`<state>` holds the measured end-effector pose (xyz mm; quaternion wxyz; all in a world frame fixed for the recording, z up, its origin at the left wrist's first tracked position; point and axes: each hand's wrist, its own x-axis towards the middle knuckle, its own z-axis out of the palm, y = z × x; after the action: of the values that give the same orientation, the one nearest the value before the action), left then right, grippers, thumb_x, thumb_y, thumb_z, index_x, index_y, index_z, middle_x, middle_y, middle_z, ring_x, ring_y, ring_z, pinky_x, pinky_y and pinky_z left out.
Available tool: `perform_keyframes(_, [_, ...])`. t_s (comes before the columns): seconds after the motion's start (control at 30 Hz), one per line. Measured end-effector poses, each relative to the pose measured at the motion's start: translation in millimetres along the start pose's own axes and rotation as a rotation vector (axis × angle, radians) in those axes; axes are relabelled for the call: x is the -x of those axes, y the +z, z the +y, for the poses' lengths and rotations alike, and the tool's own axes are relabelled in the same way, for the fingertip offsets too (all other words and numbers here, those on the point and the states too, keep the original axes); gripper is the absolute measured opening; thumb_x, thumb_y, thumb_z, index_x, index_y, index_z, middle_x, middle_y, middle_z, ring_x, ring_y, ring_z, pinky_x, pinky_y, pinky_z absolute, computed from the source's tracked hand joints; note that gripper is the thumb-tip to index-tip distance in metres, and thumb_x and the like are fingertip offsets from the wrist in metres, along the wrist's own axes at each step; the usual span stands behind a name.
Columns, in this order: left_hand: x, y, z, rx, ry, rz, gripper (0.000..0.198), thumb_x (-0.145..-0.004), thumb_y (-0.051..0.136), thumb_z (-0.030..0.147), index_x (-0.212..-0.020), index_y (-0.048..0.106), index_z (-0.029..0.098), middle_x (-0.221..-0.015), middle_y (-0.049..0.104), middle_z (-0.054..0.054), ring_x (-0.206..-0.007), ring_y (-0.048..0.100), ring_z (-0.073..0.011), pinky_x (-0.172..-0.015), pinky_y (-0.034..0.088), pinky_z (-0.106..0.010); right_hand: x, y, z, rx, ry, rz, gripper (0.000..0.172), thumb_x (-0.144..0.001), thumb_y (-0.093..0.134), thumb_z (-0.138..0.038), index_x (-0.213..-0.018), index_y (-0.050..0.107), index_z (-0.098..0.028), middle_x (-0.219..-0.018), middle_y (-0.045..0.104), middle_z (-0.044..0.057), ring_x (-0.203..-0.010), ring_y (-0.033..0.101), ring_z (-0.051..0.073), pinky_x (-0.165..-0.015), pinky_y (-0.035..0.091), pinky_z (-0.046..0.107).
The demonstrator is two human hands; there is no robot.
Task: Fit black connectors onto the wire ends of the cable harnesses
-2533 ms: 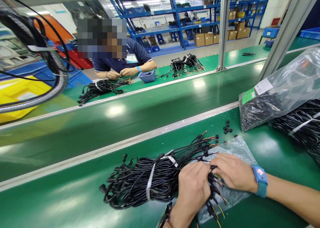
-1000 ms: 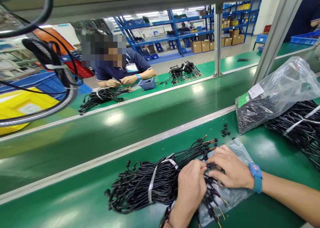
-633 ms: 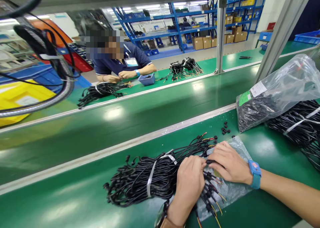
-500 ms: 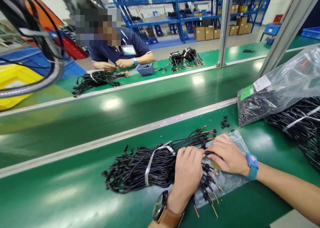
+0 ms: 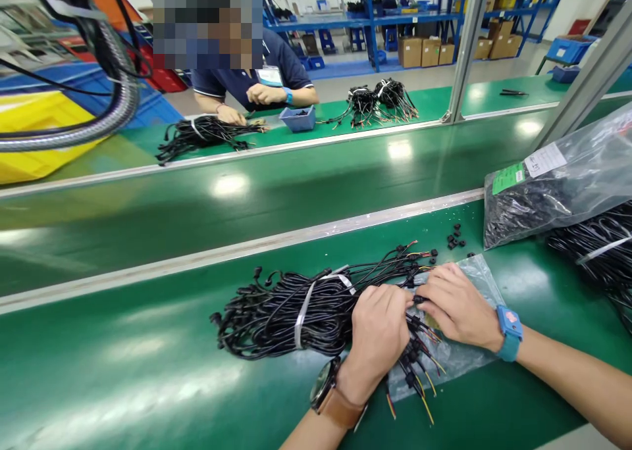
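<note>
A bundle of black cables (image 5: 286,312), tied with a white strap, lies on the green bench in front of me. Its loose ends carry small black caps and coloured wire tips. My left hand (image 5: 378,335), with a brown-strapped watch, is closed on one cable end at the bundle's right side. My right hand (image 5: 454,305), with a blue wristband, pinches a small black cap (image 5: 419,299) against that cable end. Both hands rest over a small clear plastic bag (image 5: 469,345).
Several loose black caps (image 5: 454,239) lie beyond my hands. A large clear bag of black parts (image 5: 553,193) and more cable bundles (image 5: 600,252) sit at right. A green conveyor belt (image 5: 276,200) runs across. A person opposite handles cables (image 5: 202,134) beside a blue bin (image 5: 299,118).
My view has tilted down and shifted, so my left wrist and watch now show. My hands stay together at the cable ends. The person opposite has moved their hands apart.
</note>
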<state>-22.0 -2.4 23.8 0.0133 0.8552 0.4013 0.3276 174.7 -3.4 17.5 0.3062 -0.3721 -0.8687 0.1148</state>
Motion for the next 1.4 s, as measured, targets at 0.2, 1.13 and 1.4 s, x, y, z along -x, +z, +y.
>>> perform_keyframes(0.2, [2.2, 1.7, 1.7, 0.015, -0.012, 0.018, 0.021, -0.090, 0.048, 0.002, -0.081, 0.053, 0.020, -0.071, 0.064, 0.000, -0.067, 0.057, -0.0170, -0.064, 0.034, -0.034, -0.7, 5.3, -3.1, -0.027, 0.020, 0.012, 0.023, -0.105, 0.041, -0.025, -0.098, 0.061, -0.016, -0.084, 0.061, 0.007, -0.086, 0.048, 0.023, -0.079, 0.035, 0.041])
perform_keyframes(1.13, [4.1, -0.1, -0.8, 0.048, -0.010, 0.059, 0.013, -0.093, 0.051, 0.008, -0.091, 0.053, 0.020, -0.081, 0.066, -0.003, -0.073, 0.057, -0.0179, -0.069, 0.041, -0.034, 2.5, -21.3, 30.6, -0.053, 0.173, 0.272, 0.024, -0.107, 0.041, -0.029, -0.109, 0.062, -0.017, -0.096, 0.067, 0.008, -0.087, 0.056, 0.023, -0.080, 0.039, 0.040])
perform_keyframes(1.4, [2.2, -10.3, -0.5, 0.116, 0.008, 0.286, 0.013, -0.090, 0.054, 0.008, -0.090, 0.057, 0.020, -0.066, 0.055, 0.003, -0.059, 0.055, -0.0123, -0.057, 0.040, -0.025, 0.6, -26.2, 53.3, -0.016, 0.245, 0.394, 0.027, -0.108, 0.040, -0.029, -0.103, 0.064, -0.018, -0.094, 0.069, 0.007, -0.086, 0.058, 0.023, -0.081, 0.041, 0.039])
